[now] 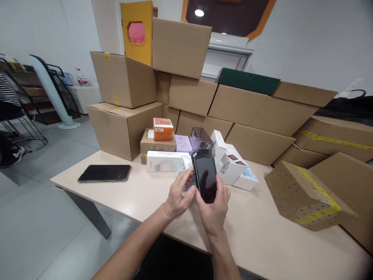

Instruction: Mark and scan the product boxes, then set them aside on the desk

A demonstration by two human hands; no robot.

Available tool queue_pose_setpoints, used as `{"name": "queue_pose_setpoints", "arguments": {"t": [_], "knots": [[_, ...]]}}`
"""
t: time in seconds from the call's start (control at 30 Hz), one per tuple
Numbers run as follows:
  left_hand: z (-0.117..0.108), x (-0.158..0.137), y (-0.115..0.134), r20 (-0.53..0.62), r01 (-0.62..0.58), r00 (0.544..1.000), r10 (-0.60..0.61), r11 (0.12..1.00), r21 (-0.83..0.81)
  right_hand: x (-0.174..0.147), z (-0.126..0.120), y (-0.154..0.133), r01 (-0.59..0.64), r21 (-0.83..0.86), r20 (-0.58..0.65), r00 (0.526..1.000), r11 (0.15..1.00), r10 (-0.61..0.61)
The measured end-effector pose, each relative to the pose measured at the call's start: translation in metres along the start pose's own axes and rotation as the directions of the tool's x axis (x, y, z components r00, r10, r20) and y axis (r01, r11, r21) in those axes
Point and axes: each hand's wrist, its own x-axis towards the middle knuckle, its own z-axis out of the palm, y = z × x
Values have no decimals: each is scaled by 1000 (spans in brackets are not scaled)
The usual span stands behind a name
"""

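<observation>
A black smartphone (205,177) is held upright and slightly tilted above the table, its dark glossy face toward me. My right hand (215,204) grips its lower part, thumb on the left side of the bottom and fingers round the right edge. My left hand (179,195) is closed against its left edge, with the fingers curled partly behind it. Just behind the phone is a group of small boxes, among them a white power bank box (163,161) and a dark brown box (201,137). A second phone (105,173) lies flat at the table's left.
An orange box (163,130) sits on a small cardboard box (157,145), beside a lilac box (183,144). White boxes (233,163) lean together on the right. Large cartons (186,95) form a wall behind the table (140,194). A yellow-taped carton (303,194) lies tilted at right.
</observation>
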Motion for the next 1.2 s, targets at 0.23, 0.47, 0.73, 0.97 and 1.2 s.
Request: {"name": "queue_pose_setpoints", "arguments": {"t": [0.23, 0.47, 0.73, 0.97, 1.2], "knots": [[-2, 2, 0, 14, 24, 1000, -25, 999, 44, -1, 3, -2, 0, -21, 11, 1000, 1000, 1], [-2, 0, -1, 7, 38, 999, -38, 999, -4, 11, -14, -11, 33, -52, 58, 998, 998, -30], [-4, -3, -3, -19, 44, 999, -45, 997, -61, 13, -20, -27, 68, -91, 60, 996, 994, -63], [-5, -6, -5, -54, 86, 994, -92, 992, -93, 8, -17, -41, 21, -132, 44, 999, 991, -15], [-4, -8, -8, -93, 156, 981, -170, 977, -143, 6, -13, -49, -6, -144, 33, 999, 990, 11]]}}
